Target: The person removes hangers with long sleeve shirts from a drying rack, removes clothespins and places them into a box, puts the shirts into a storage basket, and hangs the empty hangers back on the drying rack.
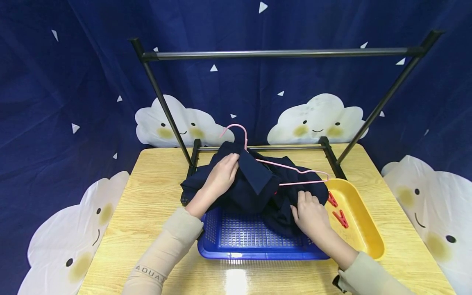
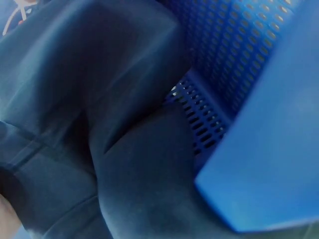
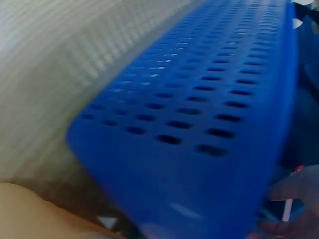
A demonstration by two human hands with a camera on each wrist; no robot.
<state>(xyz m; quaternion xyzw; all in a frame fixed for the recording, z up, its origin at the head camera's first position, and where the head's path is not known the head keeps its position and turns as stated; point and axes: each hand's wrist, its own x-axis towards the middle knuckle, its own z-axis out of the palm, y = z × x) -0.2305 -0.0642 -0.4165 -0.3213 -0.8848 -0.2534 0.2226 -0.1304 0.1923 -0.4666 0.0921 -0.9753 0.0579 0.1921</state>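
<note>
A dark navy collared shirt (image 1: 241, 196) lies bunched over a blue perforated basket (image 1: 265, 255). In the head view, a pink hanger (image 1: 302, 182) is partly inside the shirt, its hook up past the collar and its right arm out in the open. My left hand (image 1: 222, 174) grips the shirt beside the collar, just below the hook. My right hand (image 1: 312, 213), fingers curled, holds the shirt's cloth on the right, below the hanger's end. Dark folds (image 2: 139, 149) fill much of the left wrist view. The right wrist view shows part of my right hand (image 3: 301, 199) past the basket wall.
A black metal rack with a horizontal rail (image 1: 280, 53) stands at the back of the wooden table (image 1: 158, 180). Right of the basket, a yellow tray (image 1: 370, 223) holds red clothespins (image 1: 343, 219). A dark blue curtain (image 1: 236, 24) with clouds hangs behind.
</note>
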